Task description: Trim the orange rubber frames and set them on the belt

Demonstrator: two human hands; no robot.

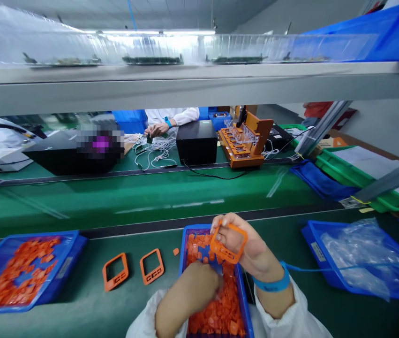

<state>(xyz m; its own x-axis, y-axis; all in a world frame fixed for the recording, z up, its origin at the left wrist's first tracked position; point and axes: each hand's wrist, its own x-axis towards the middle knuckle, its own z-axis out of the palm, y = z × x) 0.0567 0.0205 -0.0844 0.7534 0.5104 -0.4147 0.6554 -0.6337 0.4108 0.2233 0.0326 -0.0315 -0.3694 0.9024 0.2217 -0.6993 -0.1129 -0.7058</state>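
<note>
My right hand (pixel 252 246) is closed on an orange plastic frame (pixel 229 257), a rounded rectangle with a large opening and small slots along its lower edge. It is held up over the far end of a blue tray (pixel 184 244) of small orange plastic pieces (pixel 213 317). My left hand (pixel 199 284) reaches down into that tray among the pieces. Its back faces me, and its fingers are mostly hidden and blurred. Left of the tray, two similar orange frames, one farther left (pixel 125 267) and one nearer (pixel 161 265), lie on the dark green table. A single orange piece (pixel 176 251) lies beside them.
Another blue tray (pixel 63 272) of orange pieces stands at left. A blue bin (pixel 320 267) with clear plastic bags is at right. A blue cord runs from my right wristband. Beyond the green belt (pixel 150 197) are a co-worker's hands (pixel 159 130), white cables and an orange fixture (pixel 246 141). A shelf (pixel 199 89) crosses overhead.
</note>
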